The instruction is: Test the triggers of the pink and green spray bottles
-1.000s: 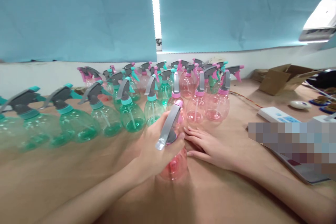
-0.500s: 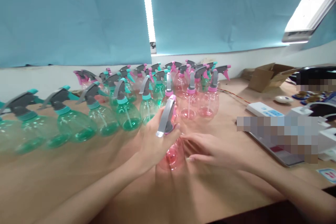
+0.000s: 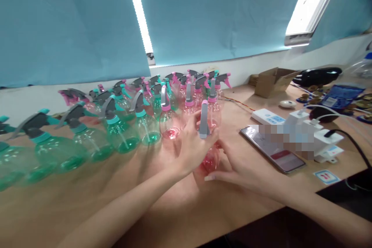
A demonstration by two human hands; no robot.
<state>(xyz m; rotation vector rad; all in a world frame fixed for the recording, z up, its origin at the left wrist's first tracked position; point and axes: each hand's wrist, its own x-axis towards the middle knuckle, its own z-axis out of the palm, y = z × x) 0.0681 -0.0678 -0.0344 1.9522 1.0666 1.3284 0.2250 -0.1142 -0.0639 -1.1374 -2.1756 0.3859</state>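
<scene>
My left hand (image 3: 194, 145) is wrapped round the neck of a pink spray bottle (image 3: 209, 159) with a grey trigger head (image 3: 204, 119), standing upright on the brown table (image 3: 87, 197). My right hand (image 3: 243, 166) rests against the bottle's lower right side, fingers curled round its body. Just behind it stand rows of pink spray bottles (image 3: 170, 122) and green spray bottles (image 3: 119, 135) with grey triggers.
Right of the bottles lie a phone (image 3: 273, 149), a white power strip (image 3: 269, 117), white chargers with cables (image 3: 322, 139) and an open cardboard box (image 3: 271, 79). Blue blinds (image 3: 72, 23) hang over the wall behind. The table's front edge runs at the lower right.
The view has swung right. The pink bottle in my hands has turned so its trigger now points straight toward me, and my right hand has closed in on its body.
</scene>
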